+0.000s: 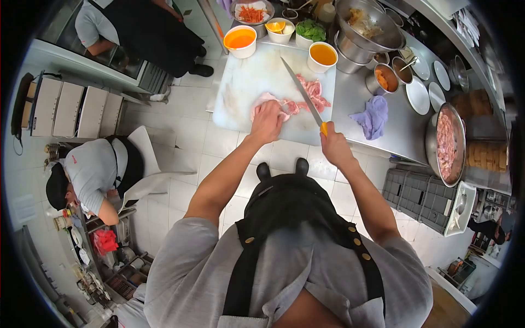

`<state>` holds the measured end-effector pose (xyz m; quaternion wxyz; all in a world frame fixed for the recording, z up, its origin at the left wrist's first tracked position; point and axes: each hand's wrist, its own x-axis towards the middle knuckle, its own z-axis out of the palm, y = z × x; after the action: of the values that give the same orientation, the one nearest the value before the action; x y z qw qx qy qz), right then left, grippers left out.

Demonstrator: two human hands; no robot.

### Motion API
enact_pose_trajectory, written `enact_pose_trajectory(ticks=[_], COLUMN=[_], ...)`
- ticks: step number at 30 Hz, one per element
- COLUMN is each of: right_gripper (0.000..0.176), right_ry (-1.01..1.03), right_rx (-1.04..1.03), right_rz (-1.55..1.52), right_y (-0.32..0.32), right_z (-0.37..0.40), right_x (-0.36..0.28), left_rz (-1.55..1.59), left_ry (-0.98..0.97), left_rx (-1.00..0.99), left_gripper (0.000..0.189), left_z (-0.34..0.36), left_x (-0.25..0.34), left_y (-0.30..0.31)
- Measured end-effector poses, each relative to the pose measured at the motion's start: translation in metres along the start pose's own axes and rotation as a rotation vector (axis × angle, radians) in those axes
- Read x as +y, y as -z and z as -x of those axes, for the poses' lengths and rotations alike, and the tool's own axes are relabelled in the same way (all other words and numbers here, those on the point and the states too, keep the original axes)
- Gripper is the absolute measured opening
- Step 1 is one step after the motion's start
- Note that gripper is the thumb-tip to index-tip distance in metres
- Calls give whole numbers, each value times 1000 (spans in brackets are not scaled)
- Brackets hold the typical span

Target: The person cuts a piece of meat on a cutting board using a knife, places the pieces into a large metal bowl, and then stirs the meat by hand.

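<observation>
My right hand [336, 146] is closed around the yellow handle of a long kitchen knife [302, 89]. Its blade slants up and left over the white cutting board [235, 82], overlapping cut pieces of raw meat [313, 90]. Curled fingers of my left hand [266, 122] press on a pale pink piece of raw meat [263, 99] near the board's front edge. A thin strip of meat stretches from there toward the pieces by the blade. Part of the held piece is hidden beneath my fingers.
Tubs of orange liquid [239, 39] and amber liquid [323, 54] stand along the board's far edge. A purple cloth [373, 117] lies right of the board. Further right is a bowl of raw meat [445, 145]. Two people [104, 167] [147, 33] are at the left.
</observation>
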<state>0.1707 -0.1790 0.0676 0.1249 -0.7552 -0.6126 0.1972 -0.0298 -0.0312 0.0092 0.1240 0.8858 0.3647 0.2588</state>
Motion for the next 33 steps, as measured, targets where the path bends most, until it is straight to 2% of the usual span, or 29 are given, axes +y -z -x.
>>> enact_pose_trajectory(ticks=[1, 2, 3, 5, 6, 8, 11, 14, 15, 17, 21, 23, 25, 33], right_gripper=[30, 31, 31, 30, 30, 27, 28, 30, 30, 31, 36, 37, 35, 32], right_ry=[16, -5, -3, -72, -70, -126, 3, 142, 135, 17, -31, -38, -90, -148], right_rx=[30, -24, -16, -159, -158, -215, -106, -57, -57, 75, -90, -123, -191, -268], right_rz=[-21, -67, -69, 10, 11, -8, -69, -41, -41, -22, 2, -13, -37, -50], right_y=[10, 16, 15, 13, 8, -20, -62, -50, -42, -18, 3, 1, 5, -9], right_z=[-1, 8, 21, 37, 35, 25, -43, -98, -91, -79, -15, 11, 36, 35], right_x=[-10, -20, -23, -27, -26, -19, -26, -12, -1, 14, -32, -41, -50, -64], left_rz=[122, 245, 240, 51, 50, -139, -162, -204, -200, -175, -185, -156, -157, -157], left_ry=[10, 14, 7, 19, 19, -15, -54, -22, -25, 20, 13, -10, 10, 29], left_rx=[36, 67, 69, -7, -5, -56, -50, -130, -134, -104, -72, 78, 63, 22], left_gripper=[22, 21, 21, 23, 23, 23, 23, 23, 23, 23, 22, 22, 21, 22], left_z=[2, 1, -2, -8, -6, -6, -5, -5, -3, -5, -5, -4, -4, -7], left_x=[-4, -9, -13, -18, -17, -14, -8, -4, -4, -5, -9, -11, -10, -6], left_y=[4, 6, 5, 4, 1, -4, 1, 9, 8, 6, -1, -6, -7, -3])
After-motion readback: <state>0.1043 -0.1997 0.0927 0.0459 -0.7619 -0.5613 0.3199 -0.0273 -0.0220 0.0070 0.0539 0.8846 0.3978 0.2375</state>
